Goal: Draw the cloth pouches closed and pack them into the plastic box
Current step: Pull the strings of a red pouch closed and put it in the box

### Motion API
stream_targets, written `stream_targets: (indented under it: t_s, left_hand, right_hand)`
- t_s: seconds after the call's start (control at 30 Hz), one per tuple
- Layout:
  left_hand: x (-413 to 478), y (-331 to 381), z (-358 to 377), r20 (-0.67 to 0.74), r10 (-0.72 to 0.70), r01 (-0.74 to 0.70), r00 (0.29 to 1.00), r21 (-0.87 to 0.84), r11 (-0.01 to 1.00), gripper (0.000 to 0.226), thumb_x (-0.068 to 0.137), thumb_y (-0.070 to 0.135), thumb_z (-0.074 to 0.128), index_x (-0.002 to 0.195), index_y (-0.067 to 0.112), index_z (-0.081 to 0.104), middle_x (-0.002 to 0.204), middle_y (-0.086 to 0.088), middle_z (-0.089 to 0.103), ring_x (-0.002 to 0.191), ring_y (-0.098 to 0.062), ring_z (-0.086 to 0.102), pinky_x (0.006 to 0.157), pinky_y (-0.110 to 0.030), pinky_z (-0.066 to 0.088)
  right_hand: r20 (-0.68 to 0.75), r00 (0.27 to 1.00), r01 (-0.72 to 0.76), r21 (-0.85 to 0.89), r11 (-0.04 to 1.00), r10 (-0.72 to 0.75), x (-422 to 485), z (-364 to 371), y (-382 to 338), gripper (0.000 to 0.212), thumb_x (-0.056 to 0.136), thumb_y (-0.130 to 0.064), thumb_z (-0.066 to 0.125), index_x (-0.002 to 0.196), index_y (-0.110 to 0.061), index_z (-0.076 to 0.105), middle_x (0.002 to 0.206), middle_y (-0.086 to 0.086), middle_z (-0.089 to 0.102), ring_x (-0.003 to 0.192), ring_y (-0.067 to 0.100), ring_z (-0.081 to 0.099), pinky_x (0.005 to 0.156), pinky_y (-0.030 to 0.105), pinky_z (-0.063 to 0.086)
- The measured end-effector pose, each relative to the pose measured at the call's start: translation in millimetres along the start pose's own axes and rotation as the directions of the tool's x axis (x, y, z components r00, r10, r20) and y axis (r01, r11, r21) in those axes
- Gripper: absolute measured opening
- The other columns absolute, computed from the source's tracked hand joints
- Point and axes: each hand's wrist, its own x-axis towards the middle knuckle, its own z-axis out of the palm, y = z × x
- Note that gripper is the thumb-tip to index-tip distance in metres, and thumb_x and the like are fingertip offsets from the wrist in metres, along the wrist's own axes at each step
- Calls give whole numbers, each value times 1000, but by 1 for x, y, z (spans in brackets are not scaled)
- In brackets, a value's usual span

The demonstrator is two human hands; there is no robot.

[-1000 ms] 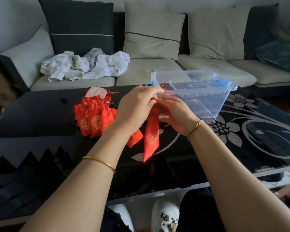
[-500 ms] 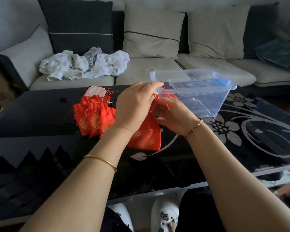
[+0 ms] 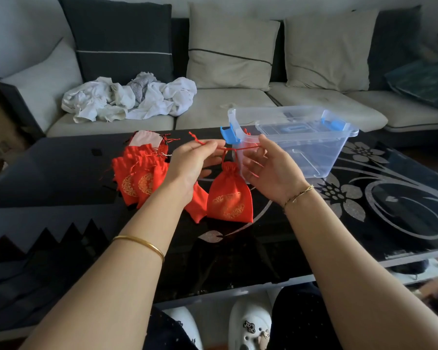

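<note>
Left hand (image 3: 195, 164): raised above the middle of the table (image 3: 379, 238), thumb and forefinger pinched on one end of a red cord (image 3: 245, 148); the other fingers loosely curled. A gold bangle (image 3: 142, 242) sits on the left forearm.

Right hand (image 3: 269, 170): palm turned toward the person, thumb and forefinger nipping the other end of the same cord; the remaining fingers are spread. A thin bracelet (image 3: 299, 194) circles this wrist.

The cord runs taut between the two hands, which are held apart. From its middle hangs a red pouch (image 3: 229, 197) with a gold emblem, its neck gathered tight. Whether its lower edge touches the tabletop cannot be told.

Pile of red pouches (image 3: 139, 176): lies on the table left of the left hand, toward the far edge, the pouches overlapping one another. One pale pouch (image 3: 147, 138) lies at the far side of the pile. A further red pouch (image 3: 197, 205) shows partly under the left wrist.

Plastic box (image 3: 314, 154): clear, standing at the far edge of the table, just beyond the right hand. A blue latch (image 3: 228, 135) is at its near left end. A clear lid (image 3: 276, 127) with a blue handle lies across its open top. A scrap of red shows behind its left wall; what it is cannot be told.

Beyond the table stands a sofa (image 3: 225, 107) with crumpled white clothes (image 3: 129, 99) on its seat
</note>
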Motion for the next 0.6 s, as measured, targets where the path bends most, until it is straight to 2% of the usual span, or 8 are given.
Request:
stream_targets:
  t_s: [0.1,0.17,0.23,0.3,0.37,0.5,0.53,0.6]
  left_hand:
    - [-2,-1,2,-74,-10,19,997,124,992,27,97,26,46,89,17,70,85,1,70,74,-9,60,63,-24,41]
    - [-1,-3,2,-137,6,20,991,188,982,32,98,23,43,74,12,63,75,0,65,65,-9,55,60,-22,40]
    - [3,-5,-2,-232,-13,61,973,203,977,37,96,18,42,61,11,54,68,-2,59,61,-11,50,57,-24,37]
    - [8,-6,-6,-307,-71,110,949,110,988,37,94,15,42,58,12,47,63,-2,58,59,-13,50,54,-24,36]
    - [8,-2,-5,-251,-121,119,960,-26,993,36,96,15,41,60,14,43,65,0,64,63,-13,56,57,-24,37]
    - [1,4,4,62,-101,118,993,-388,914,39,102,23,34,64,16,41,72,1,70,80,-13,68,68,-24,46]
    - [0,5,4,84,-83,108,993,-372,922,38,102,24,35,66,16,43,67,2,69,76,-14,69,65,-24,46]
    - [-2,5,4,71,-29,43,997,-206,977,35,101,24,39,68,15,50,59,4,65,65,-13,67,61,-23,44]
  right_hand:
    - [46,999,-32,180,983,24,1,0,2,40,95,-33,47,59,-15,44,81,4,70,64,12,61,59,22,52]
    - [19,999,-31,171,985,28,1,-1,3,40,98,-34,43,62,-17,40,68,1,69,56,10,62,54,20,52]
    - [-52,998,-31,112,993,37,2,-6,2,41,98,-34,42,61,-18,39,49,-3,54,43,9,52,46,18,45]
    - [-123,992,-32,27,999,35,5,-13,3,39,98,-31,42,62,-19,34,43,-5,37,36,8,36,41,16,34]
    - [-204,977,-72,-63,995,58,8,-19,8,38,98,-28,43,62,-19,34,41,-5,33,32,8,32,38,15,29]
    - [-292,954,-108,-131,985,66,12,-21,16,39,96,-31,49,61,-18,40,43,-4,38,29,8,35,35,15,33]
    - [-292,955,-89,-123,988,50,11,-20,15,38,95,-31,50,61,-18,40,45,-3,38,30,8,37,36,15,34]
    - [-271,963,-22,-78,997,0,10,-19,9,37,94,-31,52,61,-17,41,52,-1,39,34,8,39,39,16,37]
